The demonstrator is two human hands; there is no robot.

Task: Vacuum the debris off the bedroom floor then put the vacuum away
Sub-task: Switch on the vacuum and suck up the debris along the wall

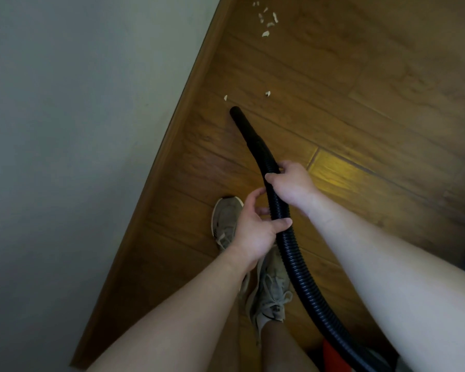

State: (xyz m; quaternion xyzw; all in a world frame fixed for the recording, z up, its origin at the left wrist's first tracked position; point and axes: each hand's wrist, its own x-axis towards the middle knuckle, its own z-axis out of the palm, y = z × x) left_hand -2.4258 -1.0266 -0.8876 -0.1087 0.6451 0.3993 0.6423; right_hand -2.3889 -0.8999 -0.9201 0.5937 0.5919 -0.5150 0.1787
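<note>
A black ribbed vacuum hose [295, 259] runs from the bottom right up to its smooth nozzle [238, 118], whose tip is close to the wooden floor. My right hand [290, 186] grips the hose from above. My left hand [255, 229] holds the hose just below it, thumb across the ribs. Two pale scraps of debris [267, 93] lie just beyond the nozzle tip, one near the baseboard. A cluster of several more scraps [266, 20] lies farther off at the top.
A grey wall [78, 130] with a wooden baseboard [172, 146] runs diagonally on the left. My beige shoes [226, 224] stand under my hands. A red part of the vacuum body [333, 355] shows at the bottom edge. Wooden floor [373, 89] spreads to the right.
</note>
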